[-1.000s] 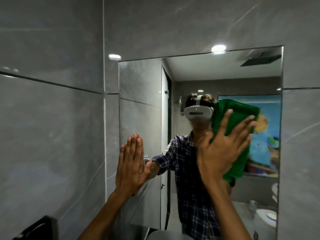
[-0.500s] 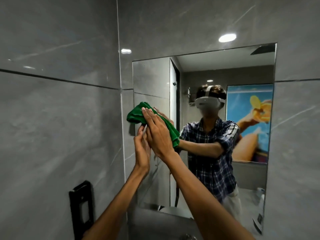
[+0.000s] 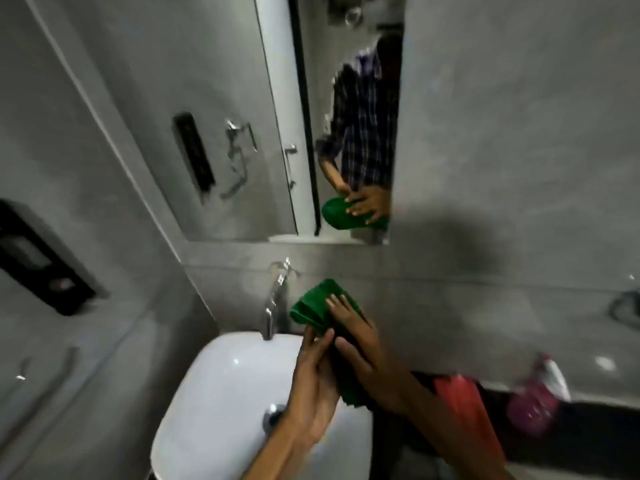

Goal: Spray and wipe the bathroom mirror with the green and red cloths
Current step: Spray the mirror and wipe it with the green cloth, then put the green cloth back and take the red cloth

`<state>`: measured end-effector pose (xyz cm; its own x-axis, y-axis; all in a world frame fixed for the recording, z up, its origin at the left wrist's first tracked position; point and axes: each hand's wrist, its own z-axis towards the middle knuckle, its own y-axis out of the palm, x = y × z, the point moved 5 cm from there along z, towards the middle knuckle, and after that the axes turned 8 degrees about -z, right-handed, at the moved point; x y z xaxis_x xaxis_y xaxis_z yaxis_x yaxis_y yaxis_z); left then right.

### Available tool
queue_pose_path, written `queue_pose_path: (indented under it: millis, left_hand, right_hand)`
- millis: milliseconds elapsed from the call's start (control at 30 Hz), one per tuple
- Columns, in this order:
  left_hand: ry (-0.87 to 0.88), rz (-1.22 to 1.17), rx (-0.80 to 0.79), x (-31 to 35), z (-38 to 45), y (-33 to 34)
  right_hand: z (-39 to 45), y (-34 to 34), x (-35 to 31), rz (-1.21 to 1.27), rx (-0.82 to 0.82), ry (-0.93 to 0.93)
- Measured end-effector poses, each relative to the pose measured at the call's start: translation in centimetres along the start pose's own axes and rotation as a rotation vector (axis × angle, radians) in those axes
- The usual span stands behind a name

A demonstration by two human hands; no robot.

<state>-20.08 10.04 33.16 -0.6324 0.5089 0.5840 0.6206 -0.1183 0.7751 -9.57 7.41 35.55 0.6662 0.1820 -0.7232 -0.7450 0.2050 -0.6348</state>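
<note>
The green cloth (image 3: 313, 306) is held between both hands above the right side of the white sink (image 3: 214, 393), below the mirror (image 3: 242, 116). My right hand (image 3: 360, 348) lies flat on top of the cloth. My left hand (image 3: 313, 386) supports it from underneath on the left. The mirror's lower part shows my reflection with the cloth. The red cloth (image 3: 464, 407) hangs over the dark ledge to the right. A pink and white spray bottle (image 3: 535, 396) stands further right on the same ledge. The whole frame is motion-blurred.
A chrome tap (image 3: 275, 299) stands on the wall just left of the cloth. A black dispenser (image 3: 41, 258) is mounted on the left wall. Grey tiled walls (image 3: 502, 133) surround the mirror. A chrome fitting (image 3: 623, 306) sits at the far right.
My view has tipped down from the mirror to the sink. Both hands came off the glass and dropped with the green cloth to just above the sink.
</note>
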Motion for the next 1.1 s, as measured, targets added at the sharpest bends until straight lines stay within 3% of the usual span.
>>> queue_pose_path:
  millis: [67, 133, 267, 333, 400, 600, 667, 833, 933, 1000, 1100]
  left_hand:
    - [-0.111, 0.026, 0.087, -5.9, -0.9, -2.2]
    - [-0.197, 0.085, 0.153, -11.6, -1.0, -4.1]
    - [-0.432, 0.120, 0.264, -22.7, 0.2, -7.4]
    - [-0.524, 0.174, 0.291, -26.7, 1.4, -8.7]
    - [-0.580, 0.266, 0.305, -30.3, 3.4, -10.0]
    - [-0.539, 0.551, 0.335, -36.0, 11.9, -14.9]
    - [-0.548, 0.668, 0.306, -36.5, 14.3, -16.2]
    - [-0.492, 0.769, 0.359, -36.3, 17.7, -17.9]
    - [-0.268, 0.996, 0.330, -36.1, 17.6, -17.2]
    - [-0.186, 1.078, 0.224, -37.3, 17.2, -15.8]
    - [-0.342, 1.005, 0.054, -41.0, 16.9, -14.1]
  right_hand:
    - [-5.0, -0.2, 5.2, 0.261, 0.059, 0.274]
    - [-9.0, 0.0, 10.4, 0.319, 0.072, 0.500]
    - [-17.0, 0.5, 21.0, 0.543, -0.127, 0.944]
    - [-20.0, 0.6, 24.6, 0.585, -0.170, 1.025]
    - [-22.0, 1.1, 28.6, 0.630, -0.100, 1.109]
    - [-19.8, 4.1, 38.1, 0.512, 0.074, 1.139]
    - [-17.7, 4.8, 40.0, 0.434, 0.083, 1.030]
    - [-17.0, 6.3, 43.2, 0.397, 0.036, 1.086]
    - [-19.0, 3.7, 44.2, 0.037, 0.117, 1.108]
    - [-20.0, 2.2, 45.1, -0.245, 0.127, 1.110]
    - [-20.1, 2.1, 46.4, -0.513, -0.042, 1.181]
